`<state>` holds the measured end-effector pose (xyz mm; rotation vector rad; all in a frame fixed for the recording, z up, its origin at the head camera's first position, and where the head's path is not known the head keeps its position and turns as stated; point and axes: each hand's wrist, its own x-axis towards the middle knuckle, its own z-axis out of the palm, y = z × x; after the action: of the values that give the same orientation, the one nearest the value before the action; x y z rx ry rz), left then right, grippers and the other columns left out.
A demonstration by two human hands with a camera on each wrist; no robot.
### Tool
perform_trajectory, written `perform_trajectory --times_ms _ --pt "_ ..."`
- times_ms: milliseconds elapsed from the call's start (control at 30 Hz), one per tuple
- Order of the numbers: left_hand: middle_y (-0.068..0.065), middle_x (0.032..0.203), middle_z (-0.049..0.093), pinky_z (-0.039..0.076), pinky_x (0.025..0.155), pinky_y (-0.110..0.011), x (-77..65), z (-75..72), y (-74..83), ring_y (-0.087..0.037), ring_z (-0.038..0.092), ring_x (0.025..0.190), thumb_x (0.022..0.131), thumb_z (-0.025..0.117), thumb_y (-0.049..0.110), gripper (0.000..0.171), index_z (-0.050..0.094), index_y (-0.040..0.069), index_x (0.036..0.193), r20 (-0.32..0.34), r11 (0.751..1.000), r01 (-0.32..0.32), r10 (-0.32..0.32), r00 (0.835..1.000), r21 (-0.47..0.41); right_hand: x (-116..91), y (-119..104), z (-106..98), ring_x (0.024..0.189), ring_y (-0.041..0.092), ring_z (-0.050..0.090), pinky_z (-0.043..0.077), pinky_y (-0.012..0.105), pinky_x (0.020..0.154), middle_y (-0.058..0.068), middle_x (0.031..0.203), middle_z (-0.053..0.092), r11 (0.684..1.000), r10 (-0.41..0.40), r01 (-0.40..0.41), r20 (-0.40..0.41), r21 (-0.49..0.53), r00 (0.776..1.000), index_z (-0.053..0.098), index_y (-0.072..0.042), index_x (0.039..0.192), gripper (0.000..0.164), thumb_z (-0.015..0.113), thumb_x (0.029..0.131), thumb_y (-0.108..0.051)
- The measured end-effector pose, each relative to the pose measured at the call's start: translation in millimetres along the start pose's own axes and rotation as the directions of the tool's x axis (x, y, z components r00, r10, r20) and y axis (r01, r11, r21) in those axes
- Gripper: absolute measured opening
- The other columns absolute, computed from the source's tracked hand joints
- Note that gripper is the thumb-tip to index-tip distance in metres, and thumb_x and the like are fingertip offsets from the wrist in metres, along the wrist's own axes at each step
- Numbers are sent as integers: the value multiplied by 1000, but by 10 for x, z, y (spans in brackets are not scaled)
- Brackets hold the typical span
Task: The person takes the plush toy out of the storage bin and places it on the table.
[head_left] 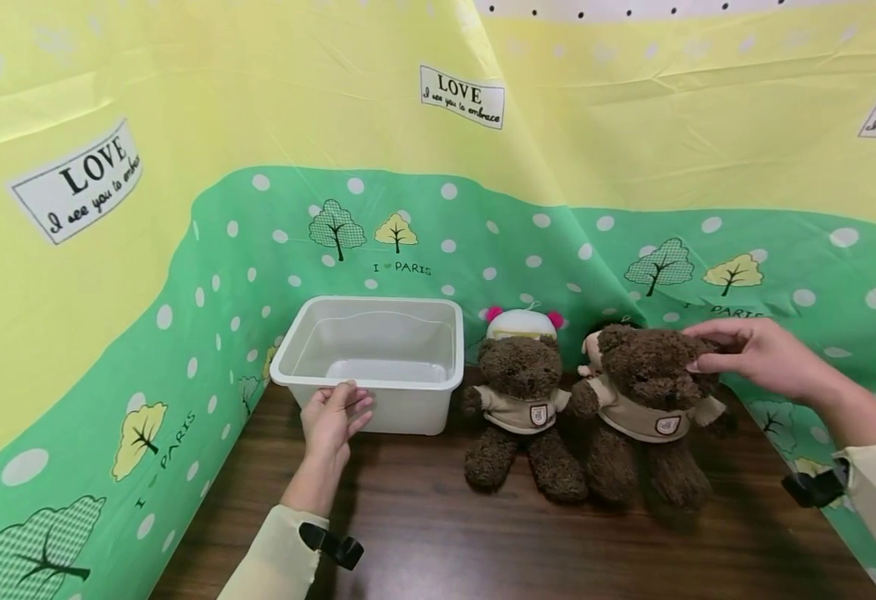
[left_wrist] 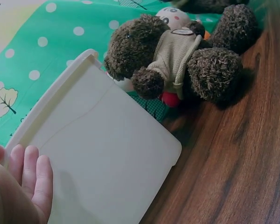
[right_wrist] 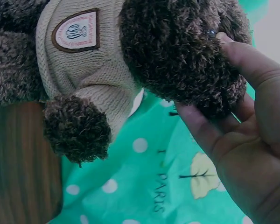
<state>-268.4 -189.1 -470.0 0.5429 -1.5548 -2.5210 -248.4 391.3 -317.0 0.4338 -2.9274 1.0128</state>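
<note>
My right hand grips the head of the right-hand brown teddy bear. In the right wrist view the thumb presses on the front of the furry head while the other fingers curl behind it. This bear wears a beige knitted sweater with a shield badge. At the left, my left hand holds the front rim of an off-white plastic bin, its fingers against the outer wall. Nothing lies inside the bin in the head view.
A second teddy bear in a matching sweater sits between the bin and the held bear. Behind it shows a white toy with pink ears; another doll peeks out behind the held bear. Patterned cloth walls the dark wooden table.
</note>
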Motion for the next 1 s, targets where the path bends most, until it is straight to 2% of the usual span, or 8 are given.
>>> perform_trajectory --times_ms 267,467,533,633,733,933,967,1000 --pt "-1 82 78 66 70 -35 1 -6 8 -16 77 76 94 68 15 20 50 9 101 1 1000 3 -3 1000 6 -57 229 228 89 13 76 58 16 77 -26 114 69 998 -20 19 22 66 1000 61 -2 136 43 72 96 -13" --pt "-1 82 77 66 71 -35 9 -5 6 -16 77 77 94 68 15 21 50 9 102 4 1000 5 -5 1000 10 -77 352 408 88 11 75 58 18 77 -35 117 60 997 -50 48 24 68 998 62 0 135 43 73 96 -11" --pt "-1 82 78 66 70 -35 14 -5 2 -16 77 77 94 68 15 21 50 9 102 1 1000 3 -3 1000 8 -73 368 461 85 13 76 59 20 73 -27 117 66 996 -61 59 26 64 998 62 1 135 42 72 96 -10" --pt "-1 82 78 66 70 -35 12 -8 -3 -16 77 76 94 68 15 20 51 9 101 -5 1000 -4 4 1000 7 -55 375 533 85 10 75 59 22 68 1 120 74 995 -99 98 23 28 995 63 0 134 40 72 96 -8" --pt "-1 82 78 66 69 -35 5 -12 -3 -16 77 76 94 68 15 19 51 9 101 -8 1000 -9 9 1000 10 -31 386 593 85 6 74 57 23 65 24 122 71 993 -117 117 5 -8 993 65 -1 133 40 73 94 -7" --pt "-1 82 78 66 71 -35 -9 -12 2 -16 77 77 95 68 15 19 51 9 101 0 1000 -5 5 1000 23 5 499 685 96 -12 60 54 17 71 23 123 71 990 -107 101 -58 -97 993 68 -6 131 43 79 90 -12" --pt "-1 81 77 66 71 -35 -12 -10 3 -16 77 77 95 67 15 19 51 9 100 1 1000 -4 4 1000 24 7 524 699 95 -14 58 53 17 69 24 124 70 990 -104 97 -63 -104 993 68 -6 131 44 80 90 -12" --pt "-1 81 77 66 71 -35 -14 -7 6 -16 77 78 95 67 15 19 51 9 101 2 1000 -4 4 1000 26 6 548 714 86 -13 58 53 19 65 26 126 69 991 -94 88 -61 -98 994 67 -4 132 45 79 90 -12"
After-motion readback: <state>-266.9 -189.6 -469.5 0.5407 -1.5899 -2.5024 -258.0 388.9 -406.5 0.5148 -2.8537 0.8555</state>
